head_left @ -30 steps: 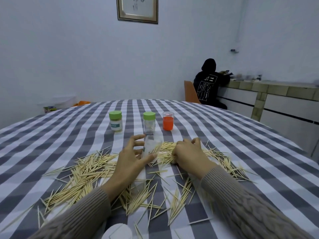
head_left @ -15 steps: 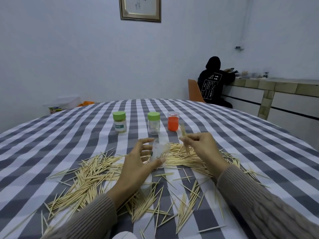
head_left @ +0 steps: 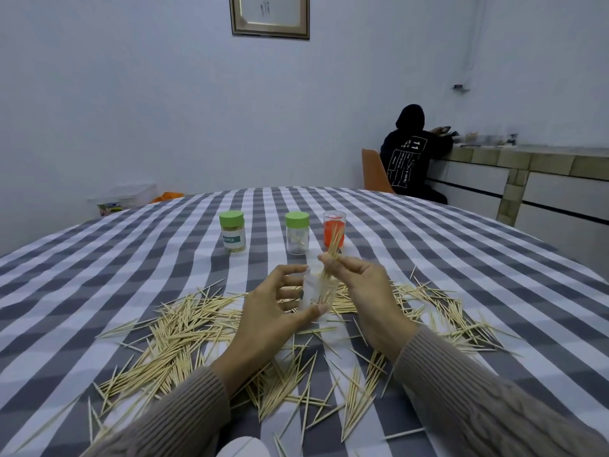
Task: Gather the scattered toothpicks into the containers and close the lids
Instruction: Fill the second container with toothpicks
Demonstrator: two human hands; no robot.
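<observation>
One view only, worn on the head, looking forward and down across the checked surface. Both hands sit close below the lens, near frame centre. The far wall fills the upper half.

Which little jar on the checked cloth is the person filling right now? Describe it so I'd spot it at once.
On the checked tablecloth, look nearer than the row of three jars, amid the scattered toothpicks. The left hand holds a clear open jar while the right hand feeds in a toothpick bundle. Only this jar has no lid.
</observation>
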